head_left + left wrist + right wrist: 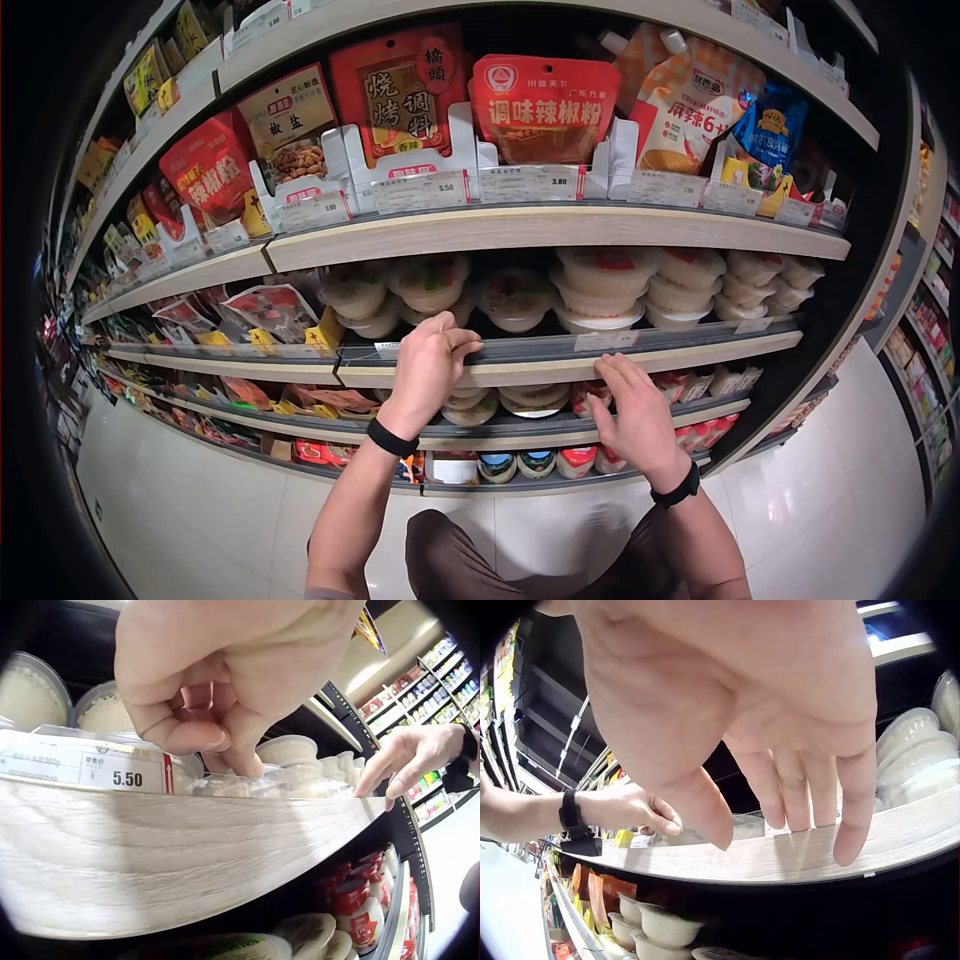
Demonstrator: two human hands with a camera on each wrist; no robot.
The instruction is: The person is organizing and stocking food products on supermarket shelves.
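My left hand [428, 358] is over the front edge of the middle shelf [560, 366], its fingers curled and nothing visible in them. In the left wrist view its fingertips come down right at the clear plastic strip [225, 784] along the shelf front, beside a price label [124, 771] reading 5.50. My right hand [637, 418] lies farther right, its fingers fairly straight with their tips on the pale wooden shelf edge [799, 851]. Behind both hands stand stacked round tubs [600, 285] of pale contents with clear lids; a single tub [515, 300] sits between stacks.
Above, a shelf holds spice pouches, among them a red pouch [547, 108] and a blue one [770, 130]. Below are more tubs [535, 400] and red-lidded jars [577, 460]. A dark upright panel [800, 380] ends the shelving at the right, beside the pale floor [835, 450].
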